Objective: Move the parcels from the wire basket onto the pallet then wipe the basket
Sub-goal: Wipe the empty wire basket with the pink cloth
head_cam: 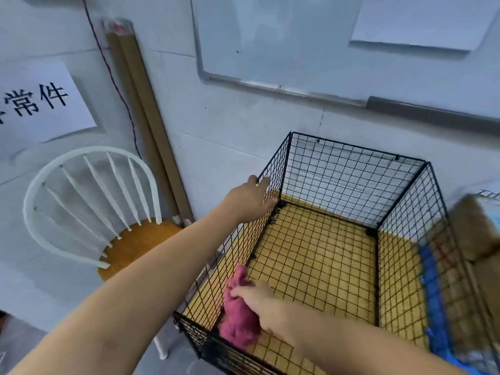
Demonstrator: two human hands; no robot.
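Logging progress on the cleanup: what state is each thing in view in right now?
wire basket: upright, open-topped, no parcels inside.
pink cloth: bunched, inside the basket against its left wall.
right hand: grips the cloth.
left hand: rests on the left wall's top rim, fingers fairly straight.
parcels: outside the basket, to its right, blurred.
chair: upright, left of the basket.
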